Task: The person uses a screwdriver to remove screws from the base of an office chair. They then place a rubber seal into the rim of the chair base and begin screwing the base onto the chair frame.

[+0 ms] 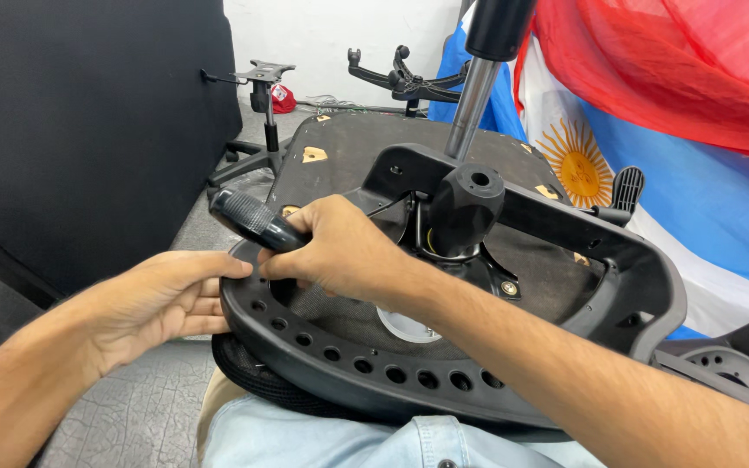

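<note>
Two bare hands work at the underside of an upturned office chair seat, a black moulded plastic pan [444, 368] with a row of round holes along its near rim, resting across the person's lap in light blue denim [322, 438].

Right hand [340, 251]: fingers curled tight around a tool with a black ribbed cylindrical handle [253, 218]. Handle's long axis runs from 10 o'clock down toward 4 o'clock; the butt end sticks out free at 10 o'clock of the fist. The working tip is hidden under the palm, so what it bears on cannot be told.

Left hand [153, 299]: fingers part-closed, fingertips pressed on the seat pan's rim at its 9 o'clock edge, thumb on top, gripping nothing but the rim. It sits just beside the right hand, at about 8 o'clock of it. The right hand alone holds the tool.

At 2 o'clock of the right hand, close by: the black metal tilt mechanism plate [513, 208] with a black plastic knob [470, 204], and a chrome gas-lift cylinder [470, 108] rising toward 12 o'clock. These crowd the right side. A black lever paddle [628, 186] stands at 3 o'clock.

Open room lies toward 9 o'clock, over grey textured floor [132, 412]. Black upholstered panel [88, 130] closes off 10 o'clock. Farther back, a black chair base with post [262, 113], loose black armrest parts [405, 78]. Light-blue-and-white cloth with a yellow sun [678, 199] and red sheer fabric [669, 61] fill 1 to 3 o'clock.
</note>
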